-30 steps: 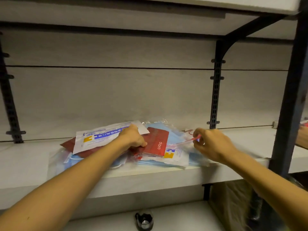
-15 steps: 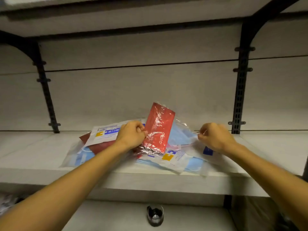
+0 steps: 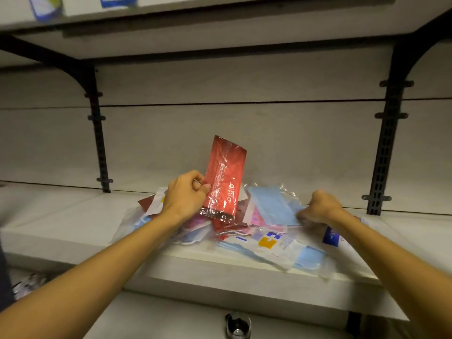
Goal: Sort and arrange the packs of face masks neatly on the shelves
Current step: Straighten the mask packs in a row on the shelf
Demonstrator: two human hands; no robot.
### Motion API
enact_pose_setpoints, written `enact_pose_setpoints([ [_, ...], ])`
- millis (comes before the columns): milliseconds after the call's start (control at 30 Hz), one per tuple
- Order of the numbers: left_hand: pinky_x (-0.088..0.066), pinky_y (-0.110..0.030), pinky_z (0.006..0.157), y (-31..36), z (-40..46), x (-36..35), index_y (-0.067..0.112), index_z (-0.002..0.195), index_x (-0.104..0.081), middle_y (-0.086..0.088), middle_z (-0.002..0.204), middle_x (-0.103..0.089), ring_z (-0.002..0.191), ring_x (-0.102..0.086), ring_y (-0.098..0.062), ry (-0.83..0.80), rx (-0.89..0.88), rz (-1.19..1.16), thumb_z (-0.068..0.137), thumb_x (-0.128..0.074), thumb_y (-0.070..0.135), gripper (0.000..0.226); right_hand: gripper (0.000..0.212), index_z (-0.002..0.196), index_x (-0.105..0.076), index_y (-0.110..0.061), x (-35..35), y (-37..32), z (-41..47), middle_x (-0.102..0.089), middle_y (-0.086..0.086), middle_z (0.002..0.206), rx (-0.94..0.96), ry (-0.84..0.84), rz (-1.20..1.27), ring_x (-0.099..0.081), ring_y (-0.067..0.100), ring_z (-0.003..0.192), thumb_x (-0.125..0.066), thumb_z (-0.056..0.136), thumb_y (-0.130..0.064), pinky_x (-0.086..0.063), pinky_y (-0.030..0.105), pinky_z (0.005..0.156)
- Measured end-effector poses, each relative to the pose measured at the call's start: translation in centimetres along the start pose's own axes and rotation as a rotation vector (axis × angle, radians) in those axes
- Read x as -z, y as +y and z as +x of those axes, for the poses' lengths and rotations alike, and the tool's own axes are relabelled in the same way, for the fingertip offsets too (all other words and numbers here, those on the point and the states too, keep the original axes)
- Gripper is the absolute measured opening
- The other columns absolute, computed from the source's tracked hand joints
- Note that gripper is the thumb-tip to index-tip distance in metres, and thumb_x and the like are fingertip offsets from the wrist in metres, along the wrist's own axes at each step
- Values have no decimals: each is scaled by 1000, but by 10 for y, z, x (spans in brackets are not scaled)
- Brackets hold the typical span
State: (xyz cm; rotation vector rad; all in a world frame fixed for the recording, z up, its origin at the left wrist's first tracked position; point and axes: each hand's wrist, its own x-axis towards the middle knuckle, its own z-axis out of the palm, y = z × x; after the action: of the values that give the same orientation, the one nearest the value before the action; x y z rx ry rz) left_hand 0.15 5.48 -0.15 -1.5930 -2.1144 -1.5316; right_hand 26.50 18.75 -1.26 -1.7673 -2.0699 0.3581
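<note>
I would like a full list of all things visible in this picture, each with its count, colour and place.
red pack: one, red, raised upright above the pile
pile of mask packs: count unclear, blue, white, pink, dark red, on the middle shelf
middle shelf: one, pale grey
upper shelf: one, pale grey, with blurred blue and white packs at top left
brackets: two, black, on the back wall
left hand: pinches the red pack's edge
right hand: grips a blue pack in the pile

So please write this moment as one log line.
left hand: holds red pack upright | right hand: grips blue pack | pile: unsorted on shelf
</note>
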Motion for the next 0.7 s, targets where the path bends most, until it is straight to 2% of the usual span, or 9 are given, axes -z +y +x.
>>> enact_pose_setpoints([
  [100,-52,-36,68,-1,5,-2,24,72,-57,-2,68,-65,69,-64,-23,-14,-36,9,86,-67,25,18,18,65,-59,-6,10,0,3,-55,7,63,-45,-34,10,-52,22,58,-74,69,-15,-38,22,45],
  [200,-50,-32,65,2,12,-6,26,71,-55,-1,67,-64,66,-63,-22,-21,-49,-5,86,-67,24,20,19,55,-54,-7,18,0,3,-47,7,53,-50,-50,20,-44,20,49,-66,69,-6,-32,19,41],
  [333,-44,-28,64,8,20,-15,24,72,-55,0,67,-64,67,-60,-21,-27,-60,-5,86,-67,24,18,7,73,-58,-5,26,3,5,-53,7,67,-72,6,95,-52,22,64,-63,77,-8,-35,23,47],
  [433,-40,-25,61,12,21,-22,23,76,-57,1,67,-65,65,-58,-17,-41,-81,-13,86,-68,26,14,16,76,-54,-8,32,6,0,-56,9,73,-121,-57,223,-52,21,64,-67,82,-15,-41,25,52],
  [533,-38,-24,62,17,20,-27,26,81,-56,8,66,-62,65,-56,-12,-57,-94,-19,86,-68,28,13,25,81,-58,-7,35,12,-4,-59,10,79,-188,-160,286,-56,21,69,-75,81,-26,-48,28,54],
  [633,-43,-26,64,21,17,-29,27,80,-55,9,65,-60,64,-58,-15,-71,-93,-29,85,-70,28,15,29,95,-66,-1,38,17,-4,-66,15,94,-193,-204,294,-64,25,78,-78,78,-22,-57,30,62],
  [700,-42,-26,63,24,14,-28,26,81,-56,10,65,-59,63,-57,-13,-66,-92,-27,85,-70,28,14,23,97,-69,0,41,19,-8,-67,14,93,-142,-189,290,-63,21,71,-74,82,-16,-54,25,55],
])
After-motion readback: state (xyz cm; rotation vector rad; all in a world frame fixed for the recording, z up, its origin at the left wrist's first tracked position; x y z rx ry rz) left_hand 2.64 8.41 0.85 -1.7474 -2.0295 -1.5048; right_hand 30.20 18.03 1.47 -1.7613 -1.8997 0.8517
